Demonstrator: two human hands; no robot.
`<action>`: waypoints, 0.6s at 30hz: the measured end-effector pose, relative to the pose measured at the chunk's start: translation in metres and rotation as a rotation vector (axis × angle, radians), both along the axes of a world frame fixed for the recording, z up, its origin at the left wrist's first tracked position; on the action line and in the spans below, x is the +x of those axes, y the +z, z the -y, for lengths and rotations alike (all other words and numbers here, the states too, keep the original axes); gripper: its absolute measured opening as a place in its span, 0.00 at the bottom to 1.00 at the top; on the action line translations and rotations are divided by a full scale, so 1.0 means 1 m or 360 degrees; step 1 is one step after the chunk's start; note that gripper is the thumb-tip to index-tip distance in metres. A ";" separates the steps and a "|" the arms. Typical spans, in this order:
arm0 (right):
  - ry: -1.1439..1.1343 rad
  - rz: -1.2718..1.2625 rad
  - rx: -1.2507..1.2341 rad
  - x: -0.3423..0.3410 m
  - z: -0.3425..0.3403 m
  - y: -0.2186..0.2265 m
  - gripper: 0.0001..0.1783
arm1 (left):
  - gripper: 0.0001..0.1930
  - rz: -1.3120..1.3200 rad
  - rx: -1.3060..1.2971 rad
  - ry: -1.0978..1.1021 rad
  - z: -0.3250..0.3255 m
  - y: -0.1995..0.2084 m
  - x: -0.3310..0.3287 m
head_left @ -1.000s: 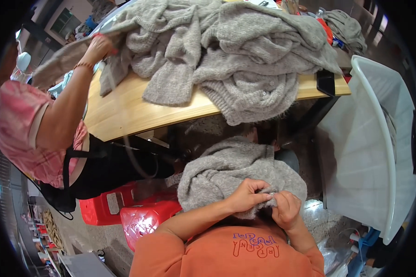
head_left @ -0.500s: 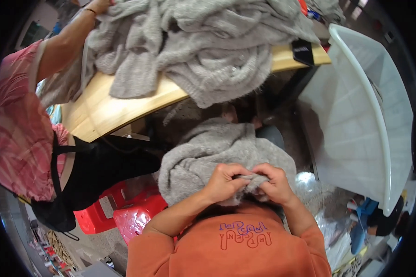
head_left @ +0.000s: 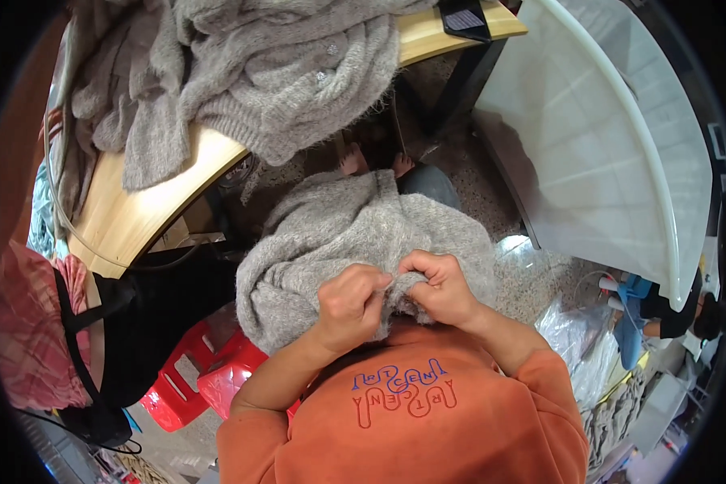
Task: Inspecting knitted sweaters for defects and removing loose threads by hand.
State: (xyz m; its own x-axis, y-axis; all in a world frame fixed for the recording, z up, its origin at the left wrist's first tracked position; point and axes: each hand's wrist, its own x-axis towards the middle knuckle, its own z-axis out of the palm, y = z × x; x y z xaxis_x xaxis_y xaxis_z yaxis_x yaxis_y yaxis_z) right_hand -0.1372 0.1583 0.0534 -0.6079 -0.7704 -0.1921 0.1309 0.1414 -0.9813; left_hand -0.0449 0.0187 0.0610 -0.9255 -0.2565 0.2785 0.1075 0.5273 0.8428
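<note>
A fuzzy grey knit garment (head_left: 339, 234) lies bunched across my lap. My right hand (head_left: 440, 289) pinches a small fold of its near edge between thumb and fingers. Close beside it on the left, my left hand (head_left: 352, 302) is closed, its fingertips almost meeting the right ones. Whatever is between the left fingertips is too small to make out. Both hands are low in front of my orange top (head_left: 403, 419).
More grey knitwear (head_left: 290, 73) is heaped on the wooden table (head_left: 169, 202), hanging over its edge. A phone-like black object (head_left: 465, 19) lies there too. A large white bin (head_left: 573, 137) stands right, red stools (head_left: 230, 371) left. A co-worker in pink (head_left: 36, 331) is close on my left.
My view has shifted, so table and bin appear farther left and up. My left fingers have drawn slightly off the fold, while the right hand keeps it. The co-worker's arm appears nearer.
</note>
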 end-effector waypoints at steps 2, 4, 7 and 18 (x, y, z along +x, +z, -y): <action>-0.0041 -0.0056 0.0030 0.003 0.000 0.005 0.08 | 0.09 -0.0296 -0.0299 0.0072 -0.002 0.001 0.001; -0.0100 -0.0641 -0.0115 0.004 0.000 0.009 0.09 | 0.10 -0.0360 -0.0417 0.0047 -0.004 0.001 0.005; -0.0148 -0.0898 -0.0230 0.007 0.001 0.013 0.12 | 0.10 -0.0545 -0.0583 0.0031 -0.005 0.005 0.009; -0.0366 -0.1523 -0.0394 0.008 0.003 0.002 0.17 | 0.11 -0.0625 -0.0589 -0.0065 -0.015 0.004 0.009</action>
State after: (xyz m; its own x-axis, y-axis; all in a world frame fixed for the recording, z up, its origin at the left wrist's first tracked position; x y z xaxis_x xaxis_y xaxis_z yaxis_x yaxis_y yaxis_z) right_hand -0.1294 0.1551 0.0558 -0.5613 -0.5674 0.6025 -0.7271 -0.0096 -0.6865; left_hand -0.0362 0.0333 0.0646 -0.7407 -0.0416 0.6706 0.4037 0.7702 0.4937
